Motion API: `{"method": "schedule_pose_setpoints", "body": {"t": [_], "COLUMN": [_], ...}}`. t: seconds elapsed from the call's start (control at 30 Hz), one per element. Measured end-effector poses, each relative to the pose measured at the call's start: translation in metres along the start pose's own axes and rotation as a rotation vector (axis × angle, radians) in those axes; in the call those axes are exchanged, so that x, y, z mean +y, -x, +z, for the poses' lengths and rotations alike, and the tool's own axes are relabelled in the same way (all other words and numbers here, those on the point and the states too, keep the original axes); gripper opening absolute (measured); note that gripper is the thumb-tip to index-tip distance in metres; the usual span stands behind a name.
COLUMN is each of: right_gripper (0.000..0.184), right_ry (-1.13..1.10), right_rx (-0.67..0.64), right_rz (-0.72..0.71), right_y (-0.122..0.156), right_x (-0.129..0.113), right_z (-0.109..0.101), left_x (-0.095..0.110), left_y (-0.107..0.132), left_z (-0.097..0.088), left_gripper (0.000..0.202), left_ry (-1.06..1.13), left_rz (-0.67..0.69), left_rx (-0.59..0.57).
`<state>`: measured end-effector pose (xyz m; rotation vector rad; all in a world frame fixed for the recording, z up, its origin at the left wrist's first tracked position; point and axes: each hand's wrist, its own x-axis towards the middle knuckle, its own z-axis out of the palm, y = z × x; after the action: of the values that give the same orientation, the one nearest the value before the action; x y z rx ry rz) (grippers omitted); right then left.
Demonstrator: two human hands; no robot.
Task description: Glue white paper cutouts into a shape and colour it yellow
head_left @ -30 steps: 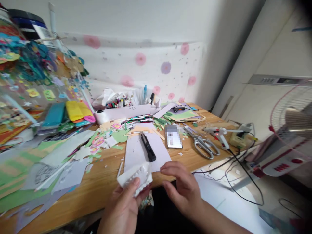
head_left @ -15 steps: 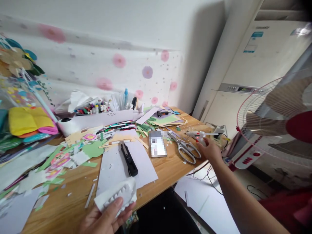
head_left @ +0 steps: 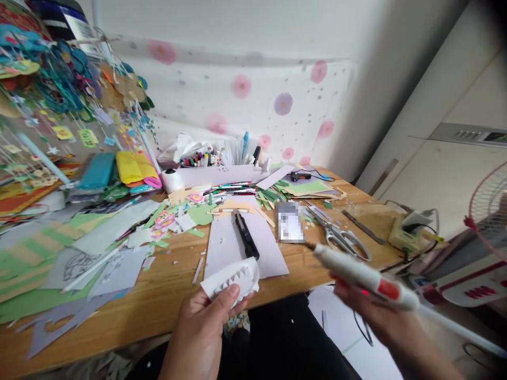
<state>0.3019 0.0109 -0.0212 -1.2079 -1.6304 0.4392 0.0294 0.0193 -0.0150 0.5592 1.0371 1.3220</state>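
Note:
My left hand (head_left: 214,311) pinches a white paper piece (head_left: 246,273) with a jagged, tooth-like row on it, the thumb pressed on top. In my right hand (head_left: 356,301) is a white hot glue gun (head_left: 356,269) with an orange-red part and a small red light. Its nozzle points left, and a white glue stick (head_left: 455,322) sticks out of its back end. The gun and hand are blurred by motion. Just beyond the paper piece, a black utility knife (head_left: 246,235) lies on a white sheet (head_left: 225,258). Scissors (head_left: 344,237) rest behind the glue gun.
A phone with a blurred screen (head_left: 290,224) lies mid-table. Paper scraps (head_left: 186,216), pens and a second, black glue gun (head_left: 301,176) cover the back. Hanging paper ornaments (head_left: 75,84) stand at left. A power strip (head_left: 407,229) sits at the right edge, near a fan (head_left: 491,211).
My right hand has lifted the glue gun off the table's right side and brought it nearer to my body. My view has turned left. The left hand still holds the paper piece.

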Motion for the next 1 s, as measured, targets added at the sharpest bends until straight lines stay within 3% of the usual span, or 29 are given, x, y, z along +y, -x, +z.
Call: {"method": "schedule_pose_setpoints", "body": {"t": [0.1, 0.27, 0.4, 0.7, 1.0], "right_gripper": [0.013, 0.008, 0.011, 0.010, 0.009], "right_ry": [0.019, 0.044, 0.079, 0.131, 0.213], "right_rx": [-0.274, -0.343, -0.376, -0.425, -0.453], "right_rz": [-0.138, -0.269, -0.337, -0.318, -0.361], "right_y": [0.001, -0.003, 0.000, 0.007, 0.008], "right_x": [-0.043, -0.075, -0.071, -0.059, -0.061], "right_z": [0.021, 0.041, 0.049, 0.057, 0.055], "left_x": [0.004, 0.010, 0.009, 0.004, 0.010], "left_y": [0.009, 0.020, 0.019, 0.016, 0.021], "left_z": [0.001, -0.005, -0.011, -0.025, -0.016], "left_gripper": [0.043, 0.042, 0.037, 0.033, 0.027], "left_ry": [-0.010, 0.006, -0.030, -0.273, -0.286], "left_rz": [0.008, 0.087, 0.155, 0.275, 0.304], "left_rx": [0.008, 0.041, 0.050, 0.160, 0.206]}}
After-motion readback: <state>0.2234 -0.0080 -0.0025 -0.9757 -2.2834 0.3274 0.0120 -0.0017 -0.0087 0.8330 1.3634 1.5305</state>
